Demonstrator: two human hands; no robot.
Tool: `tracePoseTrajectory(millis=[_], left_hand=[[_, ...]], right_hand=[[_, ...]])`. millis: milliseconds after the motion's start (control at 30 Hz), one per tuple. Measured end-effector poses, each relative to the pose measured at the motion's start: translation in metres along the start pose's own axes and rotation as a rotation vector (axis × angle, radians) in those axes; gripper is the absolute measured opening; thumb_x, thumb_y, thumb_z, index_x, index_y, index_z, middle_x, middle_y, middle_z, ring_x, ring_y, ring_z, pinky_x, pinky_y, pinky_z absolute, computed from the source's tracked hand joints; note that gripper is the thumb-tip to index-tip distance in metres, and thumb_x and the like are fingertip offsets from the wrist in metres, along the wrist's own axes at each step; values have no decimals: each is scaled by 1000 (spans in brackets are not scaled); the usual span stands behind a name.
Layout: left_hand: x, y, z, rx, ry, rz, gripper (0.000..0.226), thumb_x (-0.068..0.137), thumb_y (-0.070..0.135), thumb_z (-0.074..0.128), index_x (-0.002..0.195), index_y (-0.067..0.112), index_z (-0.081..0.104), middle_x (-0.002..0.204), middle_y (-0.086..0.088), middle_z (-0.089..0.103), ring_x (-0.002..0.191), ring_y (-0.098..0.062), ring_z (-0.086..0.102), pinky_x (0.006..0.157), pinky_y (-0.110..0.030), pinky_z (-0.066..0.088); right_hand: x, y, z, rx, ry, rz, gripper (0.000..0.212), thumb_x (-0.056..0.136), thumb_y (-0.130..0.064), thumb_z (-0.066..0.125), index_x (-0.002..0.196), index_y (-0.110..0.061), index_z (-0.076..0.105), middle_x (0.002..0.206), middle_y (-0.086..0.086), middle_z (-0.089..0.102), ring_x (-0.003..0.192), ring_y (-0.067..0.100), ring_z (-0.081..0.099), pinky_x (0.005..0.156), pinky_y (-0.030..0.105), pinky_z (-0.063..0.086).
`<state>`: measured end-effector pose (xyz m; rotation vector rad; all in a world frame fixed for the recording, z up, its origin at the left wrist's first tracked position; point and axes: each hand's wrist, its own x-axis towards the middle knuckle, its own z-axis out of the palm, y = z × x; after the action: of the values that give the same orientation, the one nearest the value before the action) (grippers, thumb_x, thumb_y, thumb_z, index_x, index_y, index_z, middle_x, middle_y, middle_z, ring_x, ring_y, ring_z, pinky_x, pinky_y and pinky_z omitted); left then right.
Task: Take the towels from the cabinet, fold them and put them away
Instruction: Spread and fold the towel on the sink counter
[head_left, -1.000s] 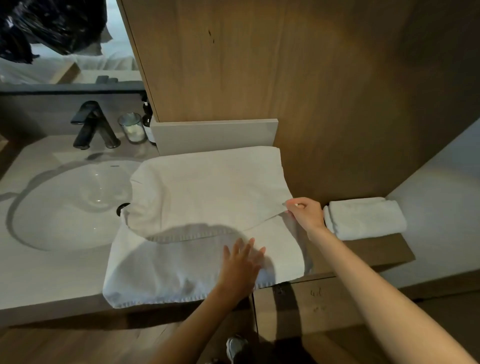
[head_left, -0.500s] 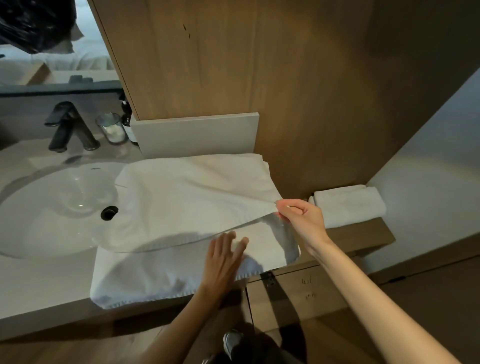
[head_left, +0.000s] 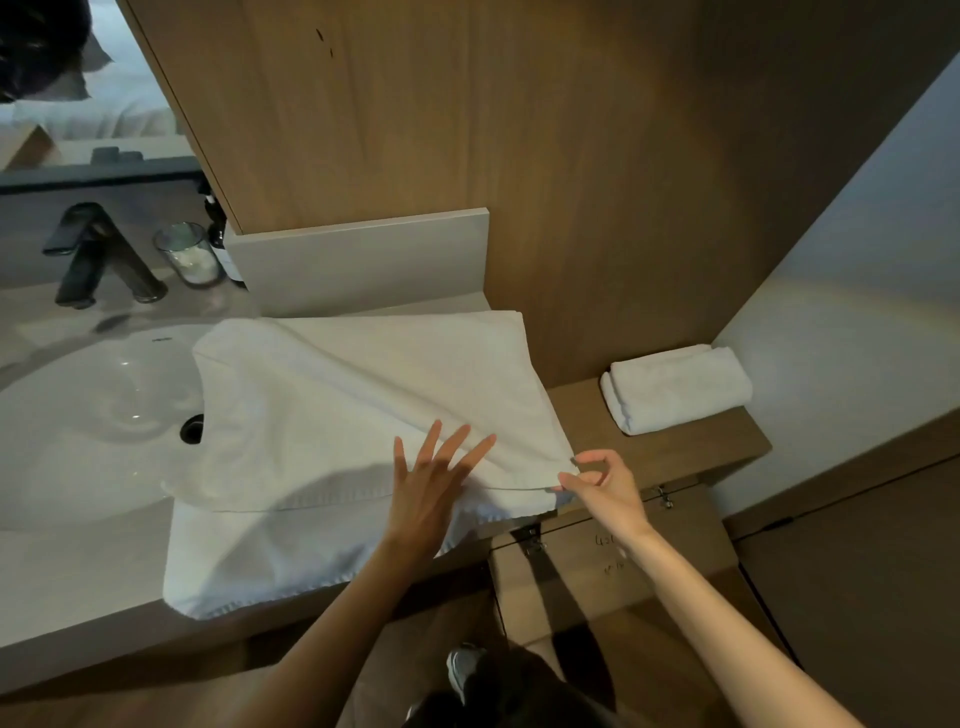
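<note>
A large white towel (head_left: 332, 415) lies spread over the counter, folded over on itself, its left part hanging over the sink. My left hand (head_left: 431, 483) lies flat on it near the front, fingers spread and straight. My right hand (head_left: 602, 480) is at the towel's near right corner, with thumb and fingers curled and pinching the edge of the upper layer. A second white towel (head_left: 675, 389), folded small, rests on the wooden ledge at the right.
A white sink basin (head_left: 93, 400) with a dark tap (head_left: 98, 254) is at the left, a glass jar (head_left: 189, 254) and a dark bottle (head_left: 221, 244) behind it. A wooden wall panel (head_left: 467, 130) rises behind the counter. An open wooden cabinet door (head_left: 613, 561) hangs below the ledge.
My right hand has drawn the upper layer's corner toward the front right, down onto the lower layer. My left hand slid forward over the fold and spread its fingers.
</note>
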<state>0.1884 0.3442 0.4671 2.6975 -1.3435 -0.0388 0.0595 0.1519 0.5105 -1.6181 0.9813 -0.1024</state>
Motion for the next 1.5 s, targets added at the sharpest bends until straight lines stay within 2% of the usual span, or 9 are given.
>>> tracePoseTrajectory(millis=[133, 233, 367, 533, 733, 900, 1067, 1233, 1500], left_hand=[[1, 3, 0, -61, -18, 28, 104, 45, 6, 92, 135, 30, 47, 136, -7, 42, 127, -37, 41, 86, -55, 52], [9, 13, -14, -27, -60, 15, 79, 75, 4, 75, 141, 32, 42, 146, -8, 39, 137, -37, 33, 101, -48, 45], [16, 30, -19, 47, -144, -68, 54, 89, 17, 54, 140, 30, 39, 147, -8, 35, 144, -35, 17, 107, -51, 38], [23, 57, -14, 134, -200, -173, 66, 82, 60, 57, 128, 13, 50, 138, -22, 46, 138, -37, 33, 106, -59, 32], [29, 68, -4, 89, -68, 12, 81, 47, 53, 89, 115, 15, 67, 113, -15, 68, 104, -30, 66, 84, -64, 49], [34, 64, 4, -85, 133, 81, 30, 82, 42, 63, 101, 22, 74, 88, -1, 71, 79, -18, 67, 92, -57, 49], [38, 71, -16, -75, -90, 0, 27, 99, 26, 44, 112, 22, 67, 99, -3, 69, 91, -22, 66, 87, -34, 51], [31, 66, -34, -446, 24, -261, 33, 102, 32, 38, 107, 18, 67, 103, -3, 71, 91, -24, 63, 84, -35, 52], [13, 77, -58, -539, 93, -224, 33, 102, 35, 41, 118, 19, 65, 118, 2, 67, 105, -18, 62, 91, -25, 45]], right_hand=[[18, 15, 3, -38, -26, 61, 63, 85, -18, 73, 138, -12, 38, 89, -1, 68, 93, 13, 59, 90, 27, 41], [27, 20, -3, -68, -109, 111, 77, 84, -31, 74, 146, -11, 32, 98, 4, 69, 96, 11, 60, 96, 29, 37], [37, 40, -16, -317, -265, 249, 93, 60, -83, 64, 133, -26, 52, 139, -1, 48, 134, 25, 37, 112, 46, 31], [34, 48, -27, -234, -318, 151, 29, 87, -31, 70, 108, -13, 60, 115, 5, 63, 114, 20, 56, 84, 22, 44], [16, 24, -32, -159, -289, -48, 18, 95, -14, 59, 108, -2, 55, 80, 4, 67, 66, 9, 66, 60, 17, 50], [5, 5, -28, -53, -207, -131, 17, 94, -13, 60, 107, -3, 61, 81, 7, 72, 71, 18, 72, 68, 29, 59], [-1, -6, -22, 25, -169, -60, 16, 90, -10, 66, 104, -3, 64, 80, 9, 73, 72, 18, 73, 67, 26, 58], [-1, -5, -18, 188, -113, 98, 21, 87, -10, 70, 104, 1, 64, 92, 17, 73, 73, 17, 73, 63, 22, 56], [2, -16, -1, 427, -94, 168, 25, 82, -8, 74, 105, 2, 68, 97, 16, 74, 93, 26, 72, 91, 39, 55]])
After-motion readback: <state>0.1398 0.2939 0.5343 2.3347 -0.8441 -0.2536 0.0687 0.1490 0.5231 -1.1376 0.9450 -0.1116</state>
